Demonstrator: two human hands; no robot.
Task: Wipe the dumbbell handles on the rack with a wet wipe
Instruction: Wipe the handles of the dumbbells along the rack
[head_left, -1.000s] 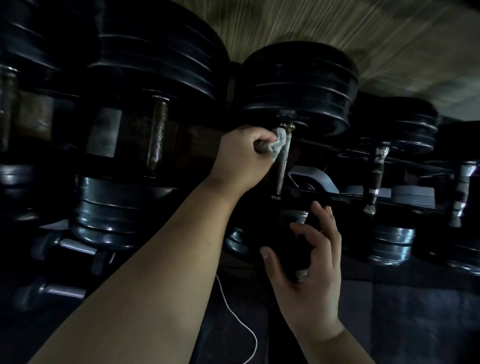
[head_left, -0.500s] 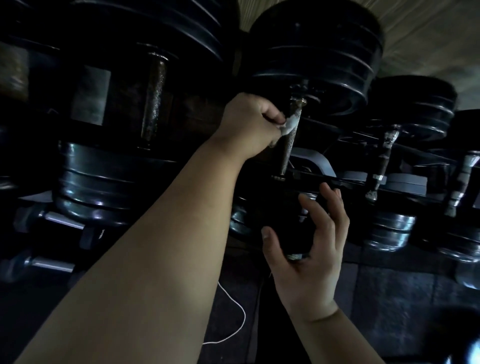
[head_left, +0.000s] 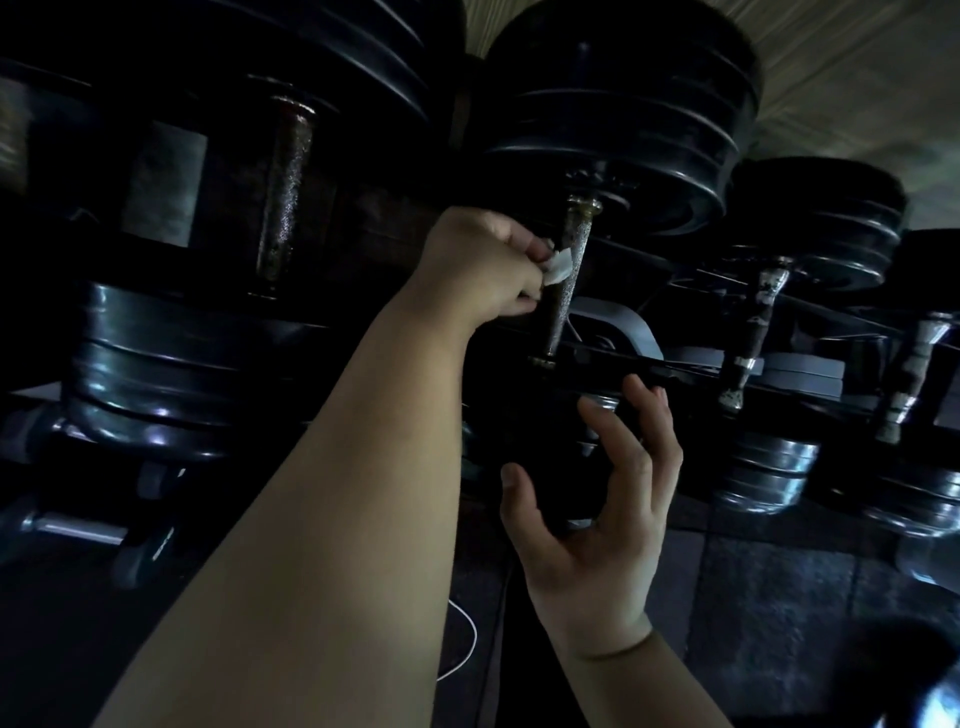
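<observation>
Dark gym, rack (head_left: 675, 374) full of dumbbells. Left hand (head_left: 483, 265) fingers pinch wet wipe (head_left: 560, 266) tight against middle handle (head_left: 569, 275). Right hand (head_left: 597, 519) spread wide, holding nothing. Small wipe could slip, drop.

wipe (head_left: 560, 267): mostly hidden inside the left fist
handle (head_left: 570, 270): middle partly covered by the wipe
top plates (head_left: 332, 47): cut by the upper edge
rack: lost in shadow
</observation>
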